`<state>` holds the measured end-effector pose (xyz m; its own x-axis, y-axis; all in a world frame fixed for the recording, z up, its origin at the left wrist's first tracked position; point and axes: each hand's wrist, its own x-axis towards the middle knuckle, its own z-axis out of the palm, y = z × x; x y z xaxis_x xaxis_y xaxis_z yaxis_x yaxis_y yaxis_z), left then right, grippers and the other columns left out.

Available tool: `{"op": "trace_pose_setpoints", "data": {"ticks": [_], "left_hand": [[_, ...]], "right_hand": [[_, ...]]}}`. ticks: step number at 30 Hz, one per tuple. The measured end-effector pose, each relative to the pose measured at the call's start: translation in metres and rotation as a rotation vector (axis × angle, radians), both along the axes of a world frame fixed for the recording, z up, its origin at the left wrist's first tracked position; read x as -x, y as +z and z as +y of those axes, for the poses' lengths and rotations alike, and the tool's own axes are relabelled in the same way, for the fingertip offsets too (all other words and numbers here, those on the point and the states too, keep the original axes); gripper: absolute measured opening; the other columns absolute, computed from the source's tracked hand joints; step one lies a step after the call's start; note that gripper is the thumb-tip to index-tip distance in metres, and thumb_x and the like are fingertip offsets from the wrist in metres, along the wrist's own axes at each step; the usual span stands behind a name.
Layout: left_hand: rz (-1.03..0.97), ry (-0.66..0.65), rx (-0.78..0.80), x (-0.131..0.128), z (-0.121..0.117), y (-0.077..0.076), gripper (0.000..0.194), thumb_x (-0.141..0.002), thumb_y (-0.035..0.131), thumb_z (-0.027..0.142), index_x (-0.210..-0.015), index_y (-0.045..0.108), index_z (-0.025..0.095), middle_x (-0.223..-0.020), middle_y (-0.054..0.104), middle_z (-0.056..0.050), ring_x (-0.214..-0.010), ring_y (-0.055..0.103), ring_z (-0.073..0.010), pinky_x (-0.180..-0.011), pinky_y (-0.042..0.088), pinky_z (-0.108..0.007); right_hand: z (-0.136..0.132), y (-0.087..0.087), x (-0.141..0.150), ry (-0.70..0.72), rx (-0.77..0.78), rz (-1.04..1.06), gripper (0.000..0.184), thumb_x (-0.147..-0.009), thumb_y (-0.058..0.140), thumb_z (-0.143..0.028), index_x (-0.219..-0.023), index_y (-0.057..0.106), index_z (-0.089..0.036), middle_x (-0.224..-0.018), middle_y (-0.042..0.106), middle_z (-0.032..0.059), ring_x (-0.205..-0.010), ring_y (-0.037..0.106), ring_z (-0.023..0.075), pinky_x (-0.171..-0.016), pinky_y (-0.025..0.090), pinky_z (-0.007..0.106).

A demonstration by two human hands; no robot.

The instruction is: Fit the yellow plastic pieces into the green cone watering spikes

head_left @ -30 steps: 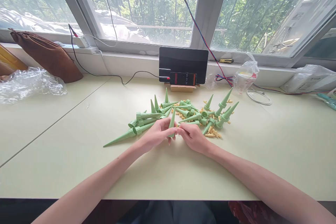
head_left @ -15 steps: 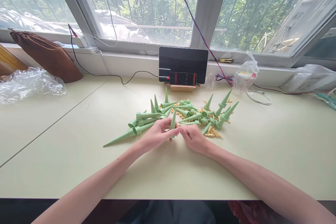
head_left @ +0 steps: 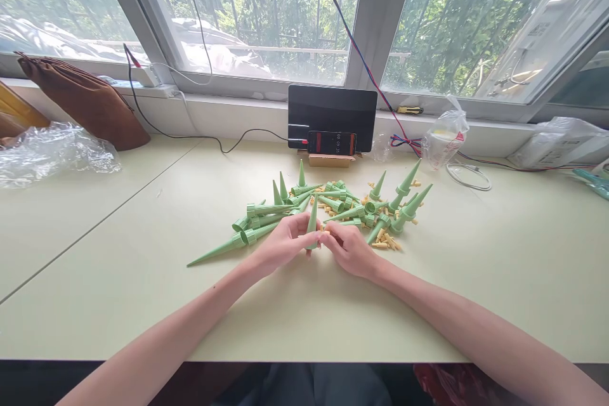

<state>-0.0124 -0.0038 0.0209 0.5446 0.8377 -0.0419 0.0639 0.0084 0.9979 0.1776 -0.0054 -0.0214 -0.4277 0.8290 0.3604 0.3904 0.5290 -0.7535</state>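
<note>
We see two bare hands close together over the middle of a pale yellow-green tabletop [head_left: 304, 317], between its near edge and a loose heap. The left hand [head_left: 288, 241] is curled round a slim, pale green plastic cone [head_left: 312, 219], gripping it low with the thumb across the front, and the point stands up, tilted very slightly. The right hand [head_left: 349, 248] has its fingers folded and pinches a small yellow peg-like piece [head_left: 325, 232] just beside the cone's lower part; we cannot tell whether the two touch

Beyond the hands, towards the far edge, we find more green plastic cones with ribbed collars [head_left: 271, 209], some upright, many lying across one another. One long cone [head_left: 219, 250] lies on the heap's left side, its tip aimed at the near left corner of the surface. Short yellow pieces [head_left: 387, 240] are scattered among the cones and gathered just right of the right hand

At the far edge, we see a dark phone [head_left: 332, 143] resting sideways on a brown cardboard block [head_left: 329, 160], before a flat black panel [head_left: 333, 104]. A brown cloth bag [head_left: 90, 104] leans near the far left corner, behind crumpled clear plastic [head_left: 61, 155]
</note>
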Motion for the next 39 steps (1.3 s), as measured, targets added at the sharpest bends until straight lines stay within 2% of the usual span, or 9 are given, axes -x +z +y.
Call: {"op": "trace_pose_setpoints", "data": {"ticks": [6, 15, 23, 27, 33, 39], "left_hand": [[0.014, -0.017, -0.020, -0.0004, -0.0003, 0.0000, 0.023, -0.085, 0.068, 0.038, -0.097, 0.065, 0.018, -0.091, 0.062, -0.004, -0.083, 0.059, -0.0167, -0.060, 0.049, -0.023], [0.013, -0.017, -0.055, -0.0012, -0.0010, -0.0011, 0.019, -0.084, 0.069, 0.034, -0.093, 0.064, 0.018, -0.091, 0.062, -0.003, -0.082, 0.058, -0.0160, -0.060, 0.049, -0.022], [0.026, -0.023, -0.164, -0.0011, -0.0009, -0.0039, 0.020, -0.087, 0.066, 0.037, -0.090, 0.062, 0.017, -0.086, 0.058, -0.002, -0.079, 0.055, -0.0144, -0.058, 0.048, -0.021], [0.051, -0.012, -0.205, -0.0003, -0.0012, -0.0052, 0.022, -0.089, 0.064, 0.039, -0.090, 0.062, 0.017, -0.084, 0.056, -0.002, -0.078, 0.054, -0.0139, -0.058, 0.049, -0.021], [0.077, -0.001, -0.212, -0.0010, -0.0030, -0.0035, 0.022, -0.088, 0.065, 0.039, -0.091, 0.063, 0.017, -0.086, 0.059, -0.003, -0.079, 0.055, -0.0148, -0.059, 0.049, -0.022], [0.032, 0.021, -0.158, -0.0029, -0.0020, -0.0002, 0.022, -0.086, 0.067, 0.039, -0.091, 0.064, 0.017, -0.090, 0.061, -0.004, -0.078, 0.057, -0.0155, -0.058, 0.049, -0.022]], "right_hand": [[0.0014, -0.0019, -0.0002, 0.054, -0.006, 0.012, 0.037, -0.103, 0.037, -0.039, -0.076, 0.053, -0.019, -0.070, 0.056, -0.0007, -0.059, 0.047, 0.0110, -0.060, 0.035, 0.023], [0.0026, -0.0061, -0.0002, 0.067, -0.054, -0.009, 0.040, -0.104, 0.032, -0.037, -0.075, 0.052, -0.018, -0.066, 0.054, -0.0007, -0.057, 0.044, 0.0111, -0.059, 0.034, 0.024], [0.0017, -0.0028, -0.0007, 0.095, -0.068, -0.019, 0.043, -0.104, 0.029, -0.035, -0.074, 0.054, -0.018, -0.065, 0.054, -0.0002, -0.057, 0.046, 0.0111, -0.060, 0.036, 0.024], [0.0027, -0.0033, -0.0004, 0.094, -0.083, 0.005, 0.044, -0.104, 0.030, -0.034, -0.068, 0.049, -0.018, -0.062, 0.053, -0.0009, -0.055, 0.044, 0.0104, -0.058, 0.034, 0.024], [0.0024, -0.0026, 0.0003, 0.094, -0.084, 0.035, 0.046, -0.104, 0.030, -0.033, -0.064, 0.044, -0.019, -0.060, 0.049, -0.0017, -0.054, 0.041, 0.0101, -0.056, 0.032, 0.024], [0.0008, 0.0002, -0.0003, 0.059, -0.034, 0.016, 0.040, -0.103, 0.034, -0.037, -0.071, 0.049, -0.018, -0.062, 0.046, -0.0028, -0.056, 0.041, 0.0103, -0.056, 0.031, 0.024]]}}
